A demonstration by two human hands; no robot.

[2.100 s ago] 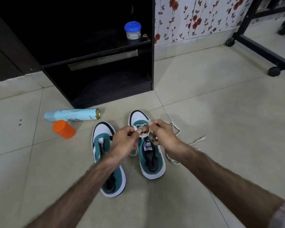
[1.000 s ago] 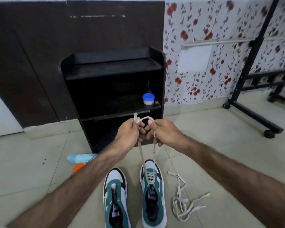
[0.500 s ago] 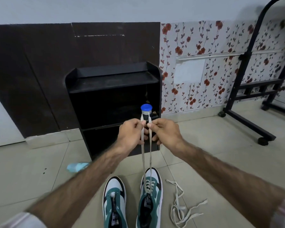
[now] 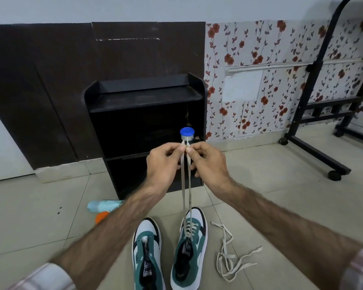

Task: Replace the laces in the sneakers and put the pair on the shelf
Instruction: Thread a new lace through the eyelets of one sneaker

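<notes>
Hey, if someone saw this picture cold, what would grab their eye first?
Both hands, left hand and right hand, pinch lace ends high at centre, the strands running down to the right sneaker. Behind stands a black shelf; a loose lace lies on the floor beside it.

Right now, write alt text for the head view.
Left hand and right hand each pinch an end of the beige lace threaded through the right-side teal-and-white sneaker; its unlaced twin lies beside it, before a black shelf unit.
</notes>
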